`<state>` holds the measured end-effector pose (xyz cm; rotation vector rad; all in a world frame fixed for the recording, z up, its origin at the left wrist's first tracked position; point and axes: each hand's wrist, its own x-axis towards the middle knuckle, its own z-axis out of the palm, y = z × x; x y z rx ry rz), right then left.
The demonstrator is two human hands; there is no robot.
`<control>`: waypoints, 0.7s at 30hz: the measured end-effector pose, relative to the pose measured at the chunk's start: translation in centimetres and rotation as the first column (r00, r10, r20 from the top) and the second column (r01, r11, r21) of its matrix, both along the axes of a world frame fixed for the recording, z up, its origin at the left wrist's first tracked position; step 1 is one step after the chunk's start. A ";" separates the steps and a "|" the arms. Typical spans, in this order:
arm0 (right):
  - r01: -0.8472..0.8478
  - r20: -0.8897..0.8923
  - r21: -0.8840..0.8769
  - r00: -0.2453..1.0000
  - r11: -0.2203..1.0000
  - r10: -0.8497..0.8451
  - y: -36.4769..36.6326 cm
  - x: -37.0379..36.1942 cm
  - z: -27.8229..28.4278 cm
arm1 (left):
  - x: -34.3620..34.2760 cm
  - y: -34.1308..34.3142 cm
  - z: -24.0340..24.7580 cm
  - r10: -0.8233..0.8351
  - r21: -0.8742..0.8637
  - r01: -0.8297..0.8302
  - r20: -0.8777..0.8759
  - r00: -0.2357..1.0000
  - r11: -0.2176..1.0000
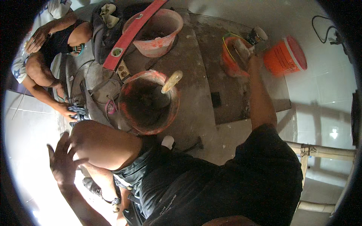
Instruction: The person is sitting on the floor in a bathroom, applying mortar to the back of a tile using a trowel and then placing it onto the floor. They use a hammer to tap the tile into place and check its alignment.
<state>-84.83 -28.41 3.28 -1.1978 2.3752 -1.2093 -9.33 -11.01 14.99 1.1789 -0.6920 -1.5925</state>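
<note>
My left hand [62, 162] is raised at the left beside my bent knee [105, 145]. Its fingers are spread and it holds nothing. On the far right, my right arm stretches forward, and my right hand [255, 61] is at the rim of a small orange bucket [229, 62] with a yellow handle. That hand is dim and blurred, so its grip is unclear. A pale grey piece [242, 50] shows inside this bucket beside the hand. Between my arms stands a larger reddish bucket [126, 113] with dark contents and a tool's wooden handle [172, 81] sticking up.
A red spirit level [126, 43] leans across a wide tub [156, 49]. An orange pail [281, 58] and a dirty can [258, 35] stand far right. A power strip [122, 70] lies near cables. A co-worker's hand [68, 112] holds dark cloth. Bamboo poles [328, 152] are at right.
</note>
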 end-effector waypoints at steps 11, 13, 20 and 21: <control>0.210 -0.295 0.374 0.950 0.903 -0.099 -6.7 -7.6 -7.8 | 13.9 21.6 -6.4 0.115 0.477 -0.372 0.484 0.868 0.796; 0.214 -0.286 0.416 0.953 0.884 -0.096 -6.9 -8.3 -9.1 | 17.1 27.2 -8.0 0.120 0.525 -0.417 0.508 0.853 0.742; 0.225 -0.306 0.501 0.949 0.836 -0.072 -7.9 -8.5 -10.4 | 19.1 41.5 -16.2 0.165 0.699 -0.578 0.568 0.806 0.420; 0.233 -0.292 0.516 0.953 0.824 -0.087 -7.2 -9.3 -11.4 | 20.9 42.7 -16.8 0.249 0.683 -0.497 0.435 0.866 0.536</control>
